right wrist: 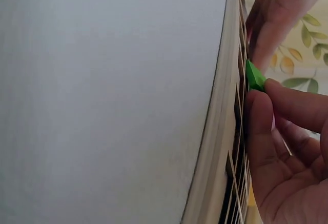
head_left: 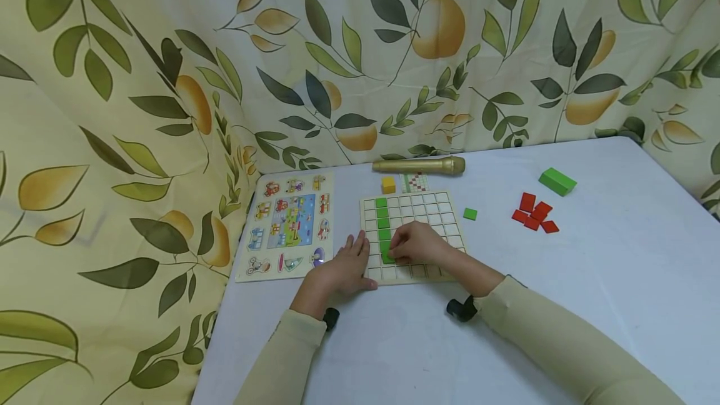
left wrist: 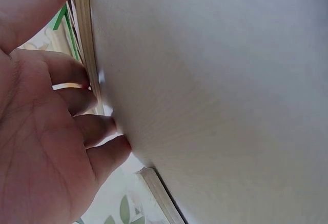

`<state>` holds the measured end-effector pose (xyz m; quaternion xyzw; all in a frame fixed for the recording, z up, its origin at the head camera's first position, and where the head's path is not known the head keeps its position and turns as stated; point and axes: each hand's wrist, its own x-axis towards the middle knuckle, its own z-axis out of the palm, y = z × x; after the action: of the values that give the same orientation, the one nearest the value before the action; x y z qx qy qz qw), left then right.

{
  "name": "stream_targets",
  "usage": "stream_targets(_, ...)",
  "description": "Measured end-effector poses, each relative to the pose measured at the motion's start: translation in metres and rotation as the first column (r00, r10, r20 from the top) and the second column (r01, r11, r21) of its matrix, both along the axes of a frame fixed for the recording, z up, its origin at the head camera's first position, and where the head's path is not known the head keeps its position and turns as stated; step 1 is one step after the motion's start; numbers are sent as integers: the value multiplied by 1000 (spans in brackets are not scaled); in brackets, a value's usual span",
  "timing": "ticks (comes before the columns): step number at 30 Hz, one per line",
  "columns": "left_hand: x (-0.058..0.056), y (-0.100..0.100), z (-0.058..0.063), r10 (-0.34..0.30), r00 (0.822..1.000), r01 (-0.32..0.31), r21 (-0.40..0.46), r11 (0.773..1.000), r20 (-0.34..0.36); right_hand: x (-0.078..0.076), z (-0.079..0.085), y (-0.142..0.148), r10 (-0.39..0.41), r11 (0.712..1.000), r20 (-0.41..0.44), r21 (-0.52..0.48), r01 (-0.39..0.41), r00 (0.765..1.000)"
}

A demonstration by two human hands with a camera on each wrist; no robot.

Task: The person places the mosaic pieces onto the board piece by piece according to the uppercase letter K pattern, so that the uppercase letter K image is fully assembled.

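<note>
A wooden grid board (head_left: pixel 430 210) lies on the white table, with a column of several green square tiles (head_left: pixel 383 223) set in its cells. My right hand (head_left: pixel 419 242) is over the lower middle of the board. Its thumb and finger pinch a green tile (right wrist: pixel 254 75), seen tilted at the board's surface in the right wrist view. At the board's left edge rests my left hand (head_left: pixel 347 264), fingers fairly straight and thumb at the near corner. The left wrist view shows its fingertips (left wrist: pixel 123 144) down at the table beside the board's edge.
Left of the grid stands a picture puzzle board (head_left: pixel 253 270). Behind it lie a gold microphone (head_left: pixel 419 166), a yellow cube (head_left: pixel 389 185) and a small patterned card (head_left: pixel 415 182). To the right are a loose green tile (head_left: pixel 470 214), several red tiles (head_left: pixel 527 202) and a green block (head_left: pixel 557 181).
</note>
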<state>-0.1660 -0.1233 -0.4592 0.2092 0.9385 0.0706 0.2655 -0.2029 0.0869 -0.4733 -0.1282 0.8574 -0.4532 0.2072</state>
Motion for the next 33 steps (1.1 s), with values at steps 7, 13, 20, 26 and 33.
stream_targets(7, -1, 1, 2, 1, 1000, -1, -3, 1000, -4, 3, 3, -5, 17, 998, -40, 60, -14, 999)
stream_targets(13, -1, 1, 3, -5, 1000, 5, -12, 1000, -14, 5, 5, -9, 27, 995, -76, 101, -19, 997)
stream_targets(20, -1, 0, 3, 3, 1000, -3, -8, 1000, -7, 5, 3, -12, 67, 987, -149, 157, -43, 987)
stream_targets(26, -1, -1, 0, 7, 1000, -7, -6, 1000, -2, 6, 2, -13, 79, 983, -156, 176, -51, 985)
stream_targets(33, 1, -1, -4, 12, 1000, -12, 8, 1000, -2, -1, 12, 3, 41, 996, -98, 78, -33, 994)
